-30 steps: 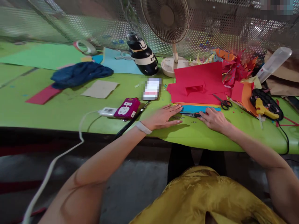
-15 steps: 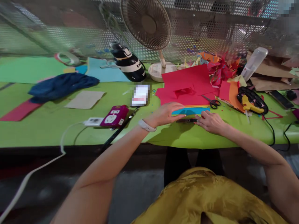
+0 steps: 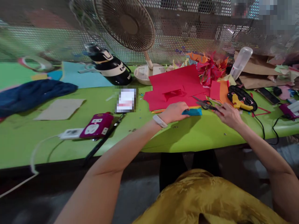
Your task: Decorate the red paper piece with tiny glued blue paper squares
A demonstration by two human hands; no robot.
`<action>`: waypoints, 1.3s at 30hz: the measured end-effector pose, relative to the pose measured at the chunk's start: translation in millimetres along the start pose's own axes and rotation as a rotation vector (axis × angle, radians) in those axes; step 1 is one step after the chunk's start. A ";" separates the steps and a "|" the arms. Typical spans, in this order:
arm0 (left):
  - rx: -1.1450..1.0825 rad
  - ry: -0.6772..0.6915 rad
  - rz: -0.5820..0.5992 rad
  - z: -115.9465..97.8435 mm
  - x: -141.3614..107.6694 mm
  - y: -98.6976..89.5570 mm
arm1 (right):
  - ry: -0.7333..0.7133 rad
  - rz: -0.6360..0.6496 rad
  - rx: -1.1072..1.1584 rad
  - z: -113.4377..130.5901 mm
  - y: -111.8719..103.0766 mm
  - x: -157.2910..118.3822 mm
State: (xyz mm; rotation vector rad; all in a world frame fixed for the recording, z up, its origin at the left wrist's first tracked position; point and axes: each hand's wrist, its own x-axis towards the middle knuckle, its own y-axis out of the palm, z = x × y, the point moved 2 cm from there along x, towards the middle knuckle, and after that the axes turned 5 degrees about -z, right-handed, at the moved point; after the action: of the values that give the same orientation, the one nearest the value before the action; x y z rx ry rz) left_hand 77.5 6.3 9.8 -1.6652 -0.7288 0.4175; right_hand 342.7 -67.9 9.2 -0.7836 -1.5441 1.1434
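Observation:
My left hand [image 3: 176, 112], with a white band [image 3: 160, 121] on its wrist, is closed at the near edge of the paper pile, its fingertips on a blue paper strip [image 3: 195, 112]. Red paper [image 3: 177, 81] with a cut opening lies just behind it. My right hand [image 3: 230, 115] pinches a slim dark tool [image 3: 214, 108], perhaps a craft knife, whose far end overlaps the scissors [image 3: 206, 104]. Those scissors lie on the right edge of the red paper. The tool's exact kind is partly hidden by my fingers.
Behind the paper stand a fan [image 3: 149, 73] and a black bottle [image 3: 114, 70]. A phone [image 3: 126, 100] and a purple power adapter [image 3: 96, 125] lie left. A yellow glue gun [image 3: 241, 104] rests on a black tray at right, near red scraps [image 3: 211, 70]. The table's front edge [image 3: 182, 151] is close.
My right hand has moved right, carrying the dark tool from the front of the pile to beside the scissors. My left hand has slid right along the blue strip. The view has shifted right.

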 end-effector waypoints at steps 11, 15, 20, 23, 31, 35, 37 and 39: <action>-0.068 -0.085 0.062 -7.5 10.7 4.9 | 0.187 0.051 -0.146 -11.6 10.6 36.0; -0.053 -0.090 0.074 -9.4 7.2 3.7 | 0.053 0.047 -0.074 17.9 5.5 45.6; -0.048 -0.050 0.031 -1.1 2.6 -0.2 | 0.065 0.250 0.000 41.0 8.3 63.0; -0.109 -0.088 -0.025 7.7 0.3 -2.3 | 0.099 0.307 0.010 42.7 8.0 73.5; -0.010 -0.098 0.059 -10.1 -2.7 -7.2 | 0.140 0.347 0.017 36.1 10.4 79.9; 0.036 -0.141 0.084 -17.7 -4.8 -8.4 | 0.167 0.330 0.006 36.7 12.0 76.6; 0.004 -0.145 0.058 -15.7 -5.5 -7.9 | 0.170 0.335 0.003 37.0 12.4 74.8; -0.033 -0.144 0.038 -10.3 -5.8 -6.8 | 0.163 0.331 0.001 36.6 13.2 73.5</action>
State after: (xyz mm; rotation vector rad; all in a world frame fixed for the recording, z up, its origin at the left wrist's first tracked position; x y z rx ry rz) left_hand 78.2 -4.5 18.0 -1.6942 -0.8148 0.5591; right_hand 286.7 -7.6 20.8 -1.1332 -1.3088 1.2820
